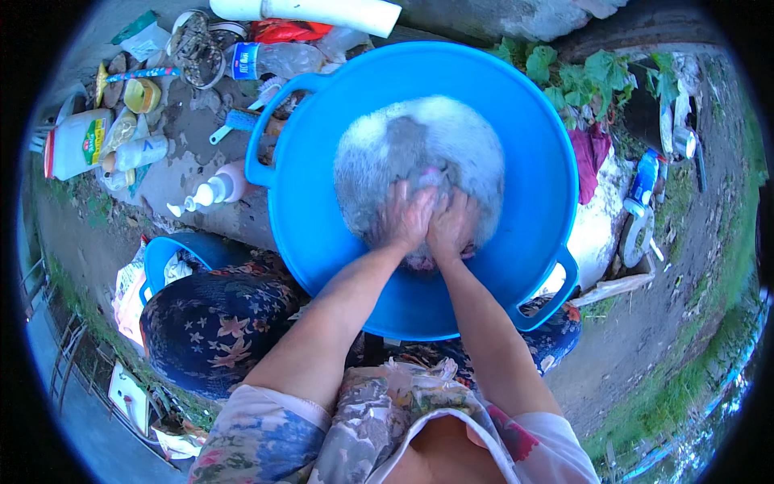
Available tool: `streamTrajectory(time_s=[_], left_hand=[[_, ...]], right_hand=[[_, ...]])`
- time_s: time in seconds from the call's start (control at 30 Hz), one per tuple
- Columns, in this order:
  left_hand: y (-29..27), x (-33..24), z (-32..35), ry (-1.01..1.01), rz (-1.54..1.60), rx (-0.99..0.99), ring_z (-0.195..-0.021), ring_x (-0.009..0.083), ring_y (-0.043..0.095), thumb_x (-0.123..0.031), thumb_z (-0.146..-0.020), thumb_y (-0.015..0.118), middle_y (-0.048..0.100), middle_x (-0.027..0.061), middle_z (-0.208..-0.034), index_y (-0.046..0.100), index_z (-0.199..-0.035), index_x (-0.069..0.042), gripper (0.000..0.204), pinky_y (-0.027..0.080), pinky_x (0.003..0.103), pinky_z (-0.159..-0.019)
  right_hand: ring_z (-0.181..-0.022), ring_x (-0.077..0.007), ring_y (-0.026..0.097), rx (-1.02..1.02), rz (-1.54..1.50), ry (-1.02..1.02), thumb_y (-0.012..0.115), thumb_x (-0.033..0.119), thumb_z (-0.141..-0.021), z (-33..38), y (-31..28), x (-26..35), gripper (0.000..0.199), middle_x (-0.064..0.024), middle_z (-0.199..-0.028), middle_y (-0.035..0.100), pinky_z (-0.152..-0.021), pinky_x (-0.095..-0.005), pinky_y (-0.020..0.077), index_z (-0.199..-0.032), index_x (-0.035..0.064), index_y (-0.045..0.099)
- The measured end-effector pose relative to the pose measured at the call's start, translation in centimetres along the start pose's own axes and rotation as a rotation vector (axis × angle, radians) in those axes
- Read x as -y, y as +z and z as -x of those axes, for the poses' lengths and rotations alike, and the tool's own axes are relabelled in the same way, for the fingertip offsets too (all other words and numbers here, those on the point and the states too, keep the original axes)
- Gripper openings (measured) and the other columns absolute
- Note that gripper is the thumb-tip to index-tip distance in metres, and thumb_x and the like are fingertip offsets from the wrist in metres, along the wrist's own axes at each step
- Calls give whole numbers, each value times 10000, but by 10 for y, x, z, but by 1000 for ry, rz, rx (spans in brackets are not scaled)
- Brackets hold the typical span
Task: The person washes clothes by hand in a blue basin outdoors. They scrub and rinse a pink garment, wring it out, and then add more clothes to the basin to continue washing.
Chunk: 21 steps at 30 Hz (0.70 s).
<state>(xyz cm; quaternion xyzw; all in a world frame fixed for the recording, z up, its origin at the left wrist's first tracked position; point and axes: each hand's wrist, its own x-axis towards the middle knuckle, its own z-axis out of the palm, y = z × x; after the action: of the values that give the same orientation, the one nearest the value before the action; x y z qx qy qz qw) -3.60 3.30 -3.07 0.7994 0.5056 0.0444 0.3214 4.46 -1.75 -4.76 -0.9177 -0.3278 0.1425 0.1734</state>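
Observation:
A large blue plastic basin (306,218) with side handles stands in front of me, with foamy grey water (472,129) in its bottom. Both hands are down in the suds, side by side and close together. Curled fingers of my left hand (405,216) press into a wet cloth (419,261), its edge pinkish and dark below my wrists. My right hand (453,226) is closed on the same bunched cloth, its fingertips partly under foam. Most of the cloth is hidden by water, suds and my hands.
Left of the basin stand a pump bottle (216,187), a blue brush (235,121) and a white jug (79,145). A smaller blue bucket (181,246) sits by my left knee. Behind lies a white pipe (314,12). A dark red cloth (591,157) and blue packet (645,177) lie right.

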Motion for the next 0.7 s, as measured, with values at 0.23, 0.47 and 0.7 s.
streamTrajectory(time_s=[0.23, 0.47, 0.7], left_hand=[[-15, 11, -67, -72, 55, 520, -980, 390, 579, -408, -921, 414, 514, 212, -1240, 578, -1151, -168, 371, 445, 470, -862], [-74, 39, -55, 91, 289, 469, -1230, 271, 431, -460, -805, 622, 447, 210, -1319, 325, -1373, -33, 770, 343, 362, -1017], [-127, 30, -40, 340, -337, 384, -943, 400, 588, -217, -712, 611, 605, 268, -977, 540, -1082, 5, 438, 480, 460, -811]], right_hand=[[-1007, -382, 549, 413, -387, 280, 566, 407, -832, -42, -35, -4, 462, -261, -1116, 567, -872, -417, 431, -1075, 14, 589], [-1013, -314, 591, 532, -66, -165, 786, 317, -650, -28, -93, 1, 604, -175, -1066, 626, -872, -384, 457, -1131, 25, 567], [-959, -335, 601, 405, 158, -365, 707, 282, -705, -4, -175, 21, 335, -151, -973, 644, -837, -414, 475, -994, 133, 628]])
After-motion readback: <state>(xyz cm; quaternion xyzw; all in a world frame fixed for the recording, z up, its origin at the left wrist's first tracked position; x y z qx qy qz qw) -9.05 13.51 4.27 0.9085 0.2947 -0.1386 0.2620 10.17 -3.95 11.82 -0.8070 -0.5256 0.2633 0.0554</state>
